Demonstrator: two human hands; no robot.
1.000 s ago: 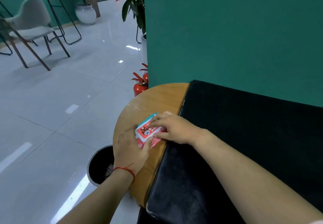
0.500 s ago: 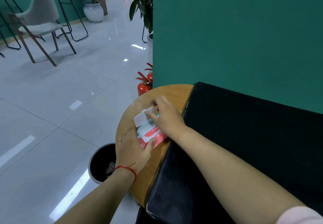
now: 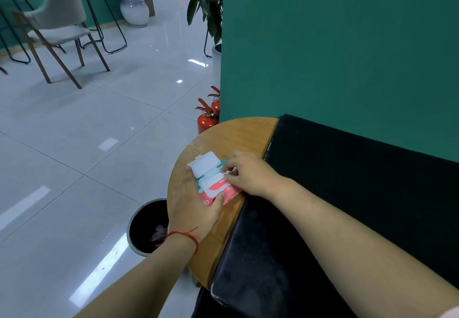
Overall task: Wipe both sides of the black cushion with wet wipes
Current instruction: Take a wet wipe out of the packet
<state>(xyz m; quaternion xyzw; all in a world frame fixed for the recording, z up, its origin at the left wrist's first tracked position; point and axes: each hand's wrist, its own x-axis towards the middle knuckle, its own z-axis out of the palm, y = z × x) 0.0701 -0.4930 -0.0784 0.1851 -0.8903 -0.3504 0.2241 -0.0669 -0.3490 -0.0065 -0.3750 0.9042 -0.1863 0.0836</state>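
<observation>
Two hands on one wet wipes pack (image 3: pixel 215 185); cushion not yet touched.

Far left, on the floor: black bin (image 3: pixel 145 228), tucked just beside the table's edge.

Next: left hand (image 3: pixel 192 206), palm down on the round wooden table (image 3: pixel 236 135). Thumb curled over the pack's near edge, fingers along its left side. Grips the pack and pins it flat.

Middle: pack flat on the table, just beside the cushion's left edge. White lid (image 3: pixel 205 163) flipped open toward the far left.

Next right: right hand (image 3: pixel 252 174), fingertips bunched in a narrow pinch at the pack's opening. Wipe caught or not: too small to tell.

Rightmost: black cushion (image 3: pixel 360 193), lying over the right part of the table and past its near edge, far side against the green wall. Left edge running near to far; bulk spreading right and out of view, so long axis likely left to right along the wall, not certain.

Judged step: pulling a wipe. Judged next move: a short swing rightward from pack to cushion. Right hand nearer, its forearm above the cushion; left hand farther, on the pack's other side.
</observation>
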